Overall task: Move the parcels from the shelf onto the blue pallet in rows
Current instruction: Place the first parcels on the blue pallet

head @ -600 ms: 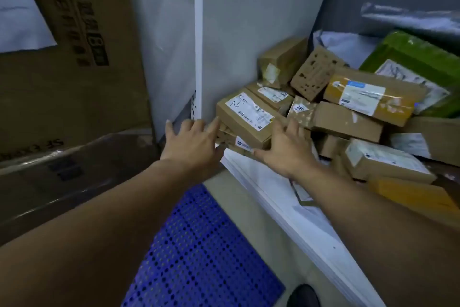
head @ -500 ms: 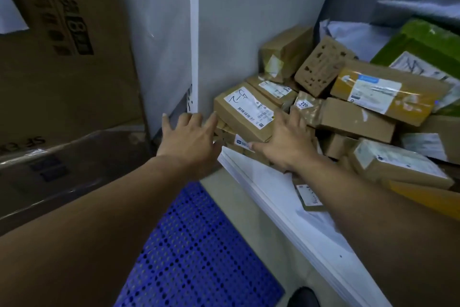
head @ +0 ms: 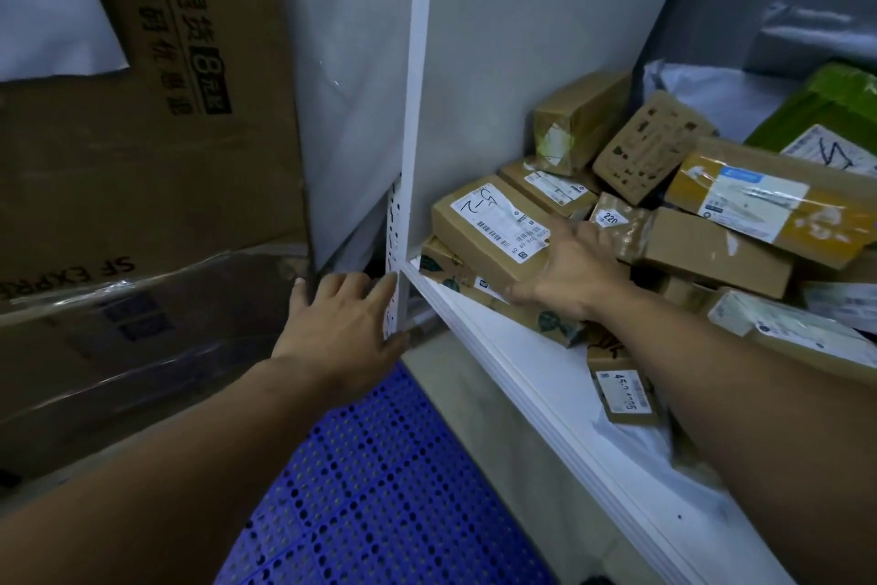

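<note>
head | left hand [head: 341, 323] spread, holding nothing, beside the white upright [head: 417, 110] | right hand [head: 569, 273] laid flat on the labelled parcel [head: 484, 224] at the front-left corner of the shelf [head: 522, 371] | other parcels [head: 712, 247] heaped behind | blue pallet [head: 379, 489] below shows no parcel, so the task looks barely begun

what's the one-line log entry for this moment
phase: reaching for pick | right hand: rests on labelled parcel on shelf | left hand: open beside shelf post | blue pallet: no parcel in view
</note>
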